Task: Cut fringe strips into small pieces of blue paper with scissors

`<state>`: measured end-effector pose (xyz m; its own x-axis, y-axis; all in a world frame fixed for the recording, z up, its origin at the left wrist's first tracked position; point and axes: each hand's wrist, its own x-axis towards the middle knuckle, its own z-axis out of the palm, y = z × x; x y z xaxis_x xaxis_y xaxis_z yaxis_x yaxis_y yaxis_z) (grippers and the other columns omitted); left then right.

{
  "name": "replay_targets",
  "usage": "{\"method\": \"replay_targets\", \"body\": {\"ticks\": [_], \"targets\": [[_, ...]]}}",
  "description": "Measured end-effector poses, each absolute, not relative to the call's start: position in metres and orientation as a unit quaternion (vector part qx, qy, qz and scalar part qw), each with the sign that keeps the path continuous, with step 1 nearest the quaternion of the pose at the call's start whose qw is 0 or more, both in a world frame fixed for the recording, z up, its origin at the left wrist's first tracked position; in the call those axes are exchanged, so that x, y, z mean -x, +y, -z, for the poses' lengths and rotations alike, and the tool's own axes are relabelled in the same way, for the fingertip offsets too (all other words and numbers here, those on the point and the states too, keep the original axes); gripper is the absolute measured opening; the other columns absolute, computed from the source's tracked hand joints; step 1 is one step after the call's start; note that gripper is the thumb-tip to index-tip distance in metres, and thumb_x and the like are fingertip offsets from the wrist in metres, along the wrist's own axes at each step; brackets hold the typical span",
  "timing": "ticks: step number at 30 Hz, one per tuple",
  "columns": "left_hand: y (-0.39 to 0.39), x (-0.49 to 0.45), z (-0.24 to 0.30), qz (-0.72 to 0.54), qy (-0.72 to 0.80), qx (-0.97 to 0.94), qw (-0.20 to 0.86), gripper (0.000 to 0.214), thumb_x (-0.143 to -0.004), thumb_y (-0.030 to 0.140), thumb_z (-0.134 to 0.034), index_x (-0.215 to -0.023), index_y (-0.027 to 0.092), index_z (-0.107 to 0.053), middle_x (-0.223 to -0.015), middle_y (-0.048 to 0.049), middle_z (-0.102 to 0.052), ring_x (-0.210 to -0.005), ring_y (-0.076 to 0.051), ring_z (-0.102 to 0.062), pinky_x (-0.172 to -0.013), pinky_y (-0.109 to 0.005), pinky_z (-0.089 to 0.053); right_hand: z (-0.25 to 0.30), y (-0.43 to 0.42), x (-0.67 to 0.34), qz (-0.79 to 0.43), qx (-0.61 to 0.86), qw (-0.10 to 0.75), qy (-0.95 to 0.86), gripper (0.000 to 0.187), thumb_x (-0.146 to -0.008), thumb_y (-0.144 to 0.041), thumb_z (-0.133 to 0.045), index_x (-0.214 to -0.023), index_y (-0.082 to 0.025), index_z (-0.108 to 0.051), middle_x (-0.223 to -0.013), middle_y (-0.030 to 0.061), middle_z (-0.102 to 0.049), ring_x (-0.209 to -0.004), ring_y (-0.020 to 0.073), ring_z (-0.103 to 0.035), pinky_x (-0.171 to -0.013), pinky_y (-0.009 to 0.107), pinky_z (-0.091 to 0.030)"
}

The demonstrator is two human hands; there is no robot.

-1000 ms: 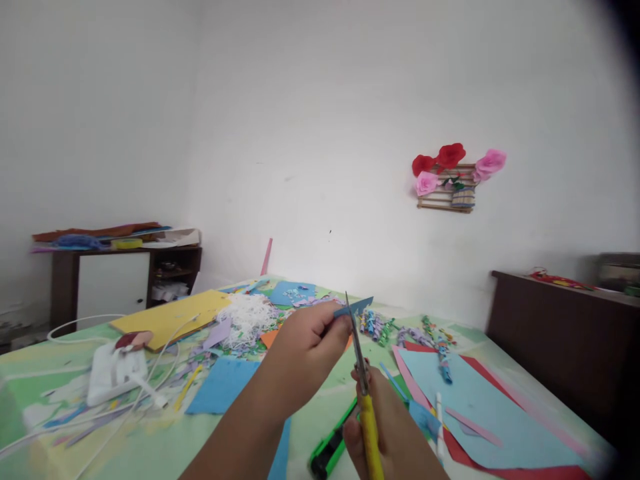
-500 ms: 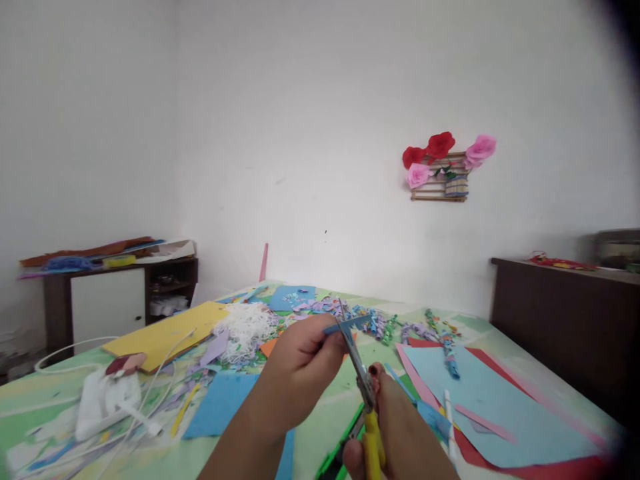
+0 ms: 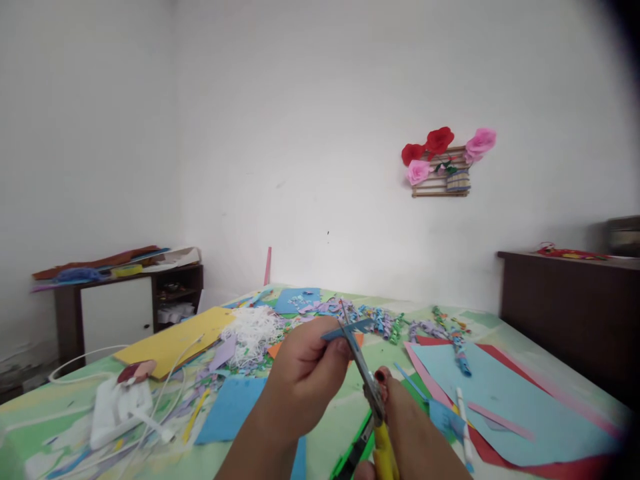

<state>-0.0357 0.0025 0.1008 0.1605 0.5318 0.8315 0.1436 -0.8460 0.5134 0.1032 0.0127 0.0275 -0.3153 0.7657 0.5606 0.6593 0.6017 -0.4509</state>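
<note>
My left hand (image 3: 304,381) is closed, pinching a narrow blue paper strip (image 3: 361,325) between thumb and fingers. Yellow-handled scissors (image 3: 365,371) are in my right hand (image 3: 417,423), which is wrapped round the handle. The slightly parted blades cross the strip just past my left fingertips. By my right fingers sits a small reddish rolled piece (image 3: 382,375); I cannot tell if it is held. Under the hands lies a green and black tool (image 3: 354,448), partly hidden, and to the left a blue paper sheet (image 3: 225,413).
A heap of white shreds (image 3: 255,330) and a yellow board (image 3: 175,340) lie left. Curled paper pieces (image 3: 380,321) are scattered at the back. Light blue paper (image 3: 505,400) over red sheets is right, with a white stick (image 3: 464,427). A white power strip (image 3: 117,410) has cables.
The view has shifted slightly, so hands and table sit a little further right. The strip and scissors keep nearly the same pose in my hands.
</note>
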Motion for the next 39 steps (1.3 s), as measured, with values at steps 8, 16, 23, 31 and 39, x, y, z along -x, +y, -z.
{"method": "replay_targets", "body": {"ticks": [8, 16, 23, 31, 39], "targets": [[-0.006, 0.028, -0.100, -0.660, 0.265, -0.684, 0.165, 0.025, -0.081, 0.028, -0.041, -0.059, 0.018, -0.045, -0.053, 0.0031, -0.038, -0.049, -0.010, -0.033, -0.047, -0.023, -0.028, -0.009, 0.021, -0.099, -0.046, 0.400, 0.464, -0.789, 0.049, -0.064, -0.025, -0.056, -0.111, -0.017, -0.048, -0.111, 0.0134, -0.058, -0.102, 0.0338, -0.053, -0.075, 0.036, -0.049], [-0.007, 0.023, -0.101, -0.671, 0.252, -0.677, 0.167, 0.024, -0.081, 0.026, -0.041, -0.059, 0.018, -0.046, -0.053, 0.0031, -0.039, -0.049, -0.009, -0.033, -0.046, -0.023, -0.027, -0.009, 0.024, -0.098, -0.071, 0.403, 0.478, -0.777, 0.036, -0.068, -0.024, -0.051, -0.103, -0.016, -0.051, -0.103, 0.0132, -0.061, -0.099, 0.0313, -0.055, -0.069, 0.032, -0.049], [0.003, 0.028, -0.098, -0.629, 0.226, -0.693, 0.270, 0.029, -0.081, 0.039, -0.042, -0.061, 0.018, -0.046, -0.055, 0.0028, -0.037, -0.050, -0.010, -0.033, -0.047, -0.022, -0.028, -0.011, 0.024, -0.097, -0.008, 0.442, 0.469, -0.765, 0.028, -0.070, -0.020, -0.046, -0.098, -0.018, -0.051, -0.095, 0.0132, -0.062, -0.094, 0.0299, -0.058, -0.071, 0.035, -0.050], [0.011, 0.027, -0.095, -0.644, 0.238, -0.641, 0.342, 0.037, -0.073, 0.050, -0.049, -0.059, 0.016, -0.047, -0.053, 0.0038, -0.033, -0.049, -0.009, -0.030, -0.047, -0.022, -0.027, -0.024, 0.017, -0.109, 0.014, 0.456, 0.444, -0.771, 0.027, -0.069, -0.032, -0.054, -0.092, -0.018, -0.052, -0.074, 0.0110, -0.063, -0.066, 0.0286, -0.063, -0.053, 0.033, -0.048], [0.015, 0.035, -0.097, -0.602, 0.212, -0.665, 0.387, 0.032, -0.075, 0.045, -0.048, -0.060, 0.017, -0.042, -0.051, 0.0061, -0.027, -0.045, -0.006, -0.022, -0.043, -0.021, -0.019, -0.044, 0.012, -0.116, -0.024, 0.453, 0.384, -0.804, 0.031, -0.071, -0.030, -0.047, -0.097, -0.014, -0.043, -0.093, 0.0164, -0.059, -0.085, 0.0269, -0.060, -0.063, 0.032, -0.048]]}}
